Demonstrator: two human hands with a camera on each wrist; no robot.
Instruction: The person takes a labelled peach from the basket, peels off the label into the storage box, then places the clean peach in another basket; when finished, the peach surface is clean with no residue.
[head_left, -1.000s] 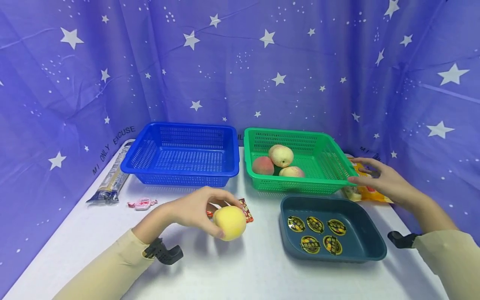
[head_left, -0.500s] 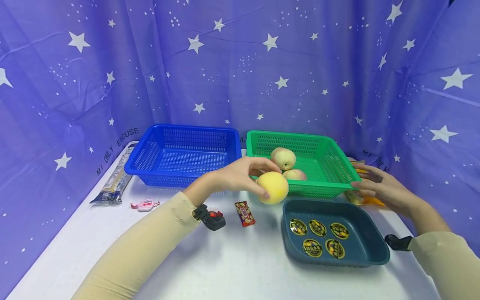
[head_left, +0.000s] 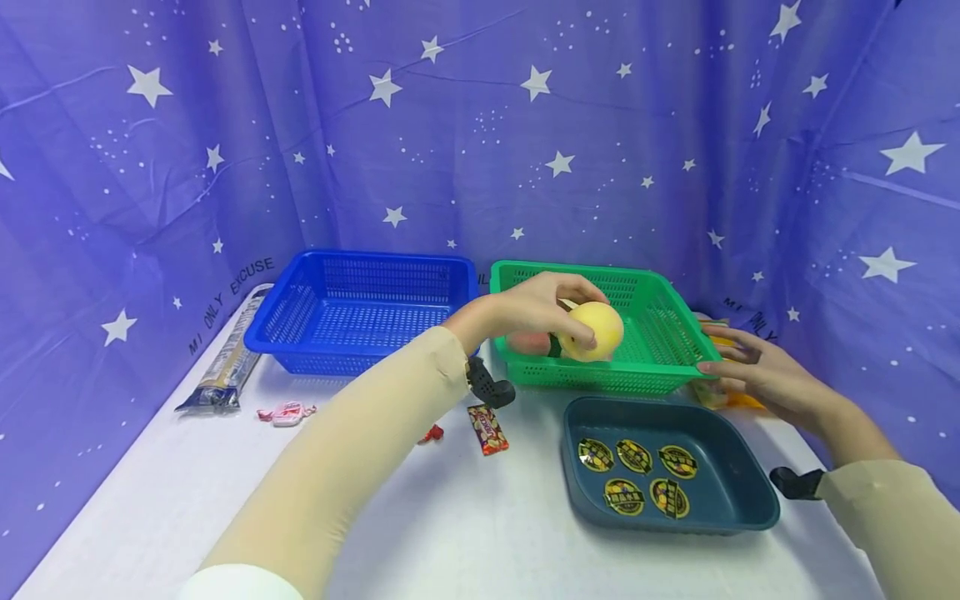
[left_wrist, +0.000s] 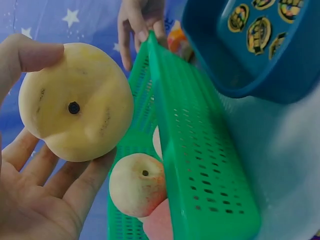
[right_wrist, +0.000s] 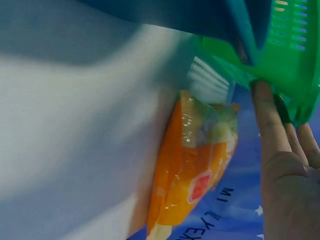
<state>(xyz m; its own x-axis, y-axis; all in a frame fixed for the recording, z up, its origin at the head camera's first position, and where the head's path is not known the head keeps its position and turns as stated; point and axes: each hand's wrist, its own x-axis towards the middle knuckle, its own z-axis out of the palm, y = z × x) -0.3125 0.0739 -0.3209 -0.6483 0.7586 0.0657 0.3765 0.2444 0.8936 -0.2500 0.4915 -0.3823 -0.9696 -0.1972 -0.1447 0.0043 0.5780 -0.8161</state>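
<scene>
My left hand [head_left: 528, 304] holds a yellow peach [head_left: 602, 329] above the left part of the green basket [head_left: 600, 379], thumb on one side and fingers beneath. Its underside with a small black dot faces the left wrist view. Below it inside the basket lie a pale peach [left_wrist: 137, 185] and pinkish ones, partly hidden by the basket wall; the reddish peach [head_left: 528, 342] shows beside my hand in the head view. My right hand [head_left: 783, 375] touches the basket's near right corner with its thumb and fingers rather straight, as the right wrist view also shows.
A blue basket [head_left: 360, 362] stands left of the green one. A dark teal tray [head_left: 727, 471] with round stickers is in front. Around lie an orange snack bag [right_wrist: 195, 175], a long silvery packet [head_left: 232, 354], a pink wrapped candy [head_left: 287, 413], a red wrapper [head_left: 432, 433] and a small patterned packet [head_left: 488, 429].
My left hand has carried the yellow peach from above the table at the middle, rightward and away from me, to over the green basket. The right hand has stayed at the basket's corner.
</scene>
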